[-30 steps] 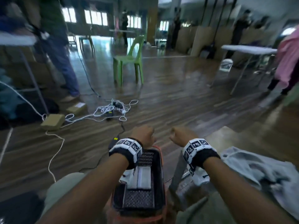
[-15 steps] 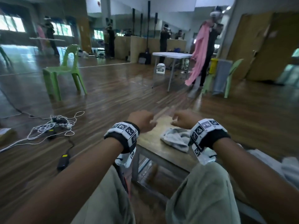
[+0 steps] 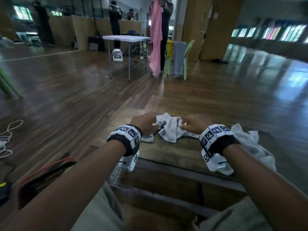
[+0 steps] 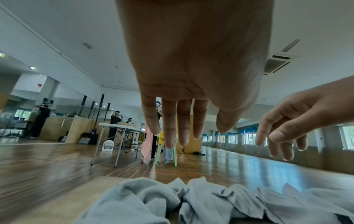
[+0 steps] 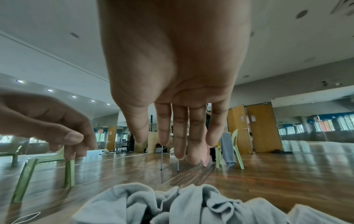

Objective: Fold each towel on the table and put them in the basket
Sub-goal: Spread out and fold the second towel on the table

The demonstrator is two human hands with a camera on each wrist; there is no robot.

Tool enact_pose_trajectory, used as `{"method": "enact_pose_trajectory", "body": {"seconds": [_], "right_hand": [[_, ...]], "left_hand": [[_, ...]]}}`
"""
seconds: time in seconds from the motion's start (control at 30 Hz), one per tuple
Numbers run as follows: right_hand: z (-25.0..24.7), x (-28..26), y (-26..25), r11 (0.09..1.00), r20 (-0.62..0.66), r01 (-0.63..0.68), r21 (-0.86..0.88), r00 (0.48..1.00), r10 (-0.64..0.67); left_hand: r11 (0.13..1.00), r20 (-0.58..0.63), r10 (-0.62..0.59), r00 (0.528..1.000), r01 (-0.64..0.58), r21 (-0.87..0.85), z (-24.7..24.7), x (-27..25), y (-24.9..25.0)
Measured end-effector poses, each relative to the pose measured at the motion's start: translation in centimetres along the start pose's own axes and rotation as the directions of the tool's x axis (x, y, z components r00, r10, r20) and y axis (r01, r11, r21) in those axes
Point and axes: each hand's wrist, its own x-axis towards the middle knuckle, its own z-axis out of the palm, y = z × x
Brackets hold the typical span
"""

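Both hands point(image 3: 168, 125) now hover above crumpled grey towel point(image 3: 170, 130), no legible writing

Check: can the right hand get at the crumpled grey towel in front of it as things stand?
Probably yes. The right hand hovers open just over the crumpled grey towel on the table, fingers hanging straight down with nothing between. The left hand is alongside, not in the way.
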Motion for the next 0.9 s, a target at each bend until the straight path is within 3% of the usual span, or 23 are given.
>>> {"method": "enact_pose_trajectory", "body": {"seconds": [0.17, 0.43, 0.53, 0.6, 0.77, 0.9], "right_hand": [[3.2, 1.4, 2.0, 0.996, 0.071, -0.053, 0.067, 0.996, 0.049], [9.6, 6.3, 4.5, 0.997, 0.119, 0.073, 0.035, 0.99, -0.076], [11.3, 8.5, 5.6, 0.995, 0.073, 0.084, -0.05, 0.994, -0.08], [12.4, 10.1, 6.5, 0.987, 0.024, 0.103, -0.126, 0.995, -0.101], [14.9, 12.4, 8.1, 0.992, 0.113, 0.103, -0.071, 0.989, -0.094], [16.3, 12.7, 8.1, 0.99, 0.032, 0.108, -0.095, 0.994, -0.105]], "left_hand": [[0.997, 0.026, 0.081, 0.996, -0.081, -0.02, 3.3, 1.9, 1.3], [0.991, 0.136, 0.108, 0.985, -0.096, -0.09, 10.8, 6.5, 2.8], [0.987, 0.2, 0.13, 0.971, -0.107, -0.12, 13.9, 8.9, 4.0], [0.991, 0.218, 0.106, 0.97, -0.084, -0.107, 15.4, 10.4, 4.6], [0.995, 0.145, 0.027, 0.989, -0.012, -0.1, 17.7, 13.6, 5.3], [0.991, 0.132, -0.036, 0.991, 0.052, -0.12, 19.1, 15.2, 5.4]]}}
